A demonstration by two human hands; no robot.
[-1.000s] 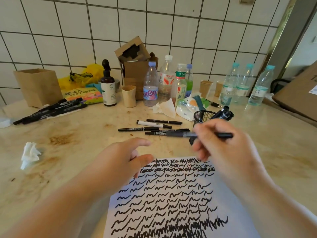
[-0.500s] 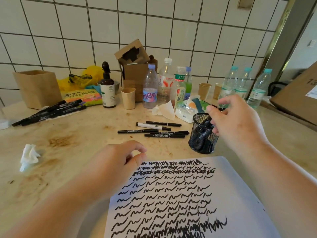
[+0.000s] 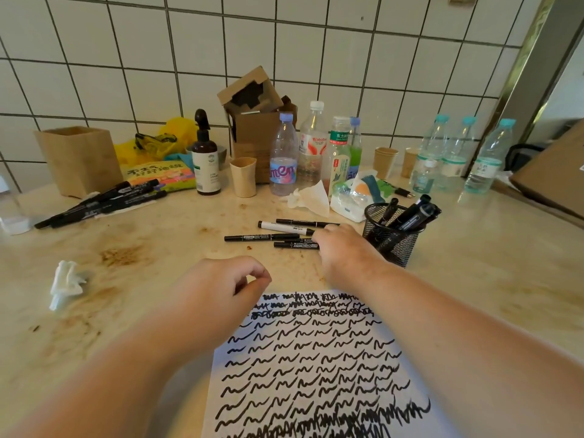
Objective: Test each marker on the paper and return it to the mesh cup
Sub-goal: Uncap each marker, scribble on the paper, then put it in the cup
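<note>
Stained beige countertop (image 3: 151, 279) was covered nearest the camera by scribble-filled paper (image 3: 316, 368). At its top-left corner the left hand (image 3: 218, 289) was held empty, fingers loosely curled. Beyond, the right hand (image 3: 344, 248) was laid, fingers down, on the loose markers (image 3: 262, 237); a closed grasp could not be told. Just right, capped markers were held upright by the mesh cup (image 3: 392, 238).

The paper (image 3: 316, 368) lies nearest on the counter (image 3: 474, 295). Behind it lie loose markers (image 3: 262, 237), the mesh cup (image 3: 392, 238) to their right. Bottles (image 3: 311, 147) stand behind, along the tiled wall (image 3: 284, 42).
</note>
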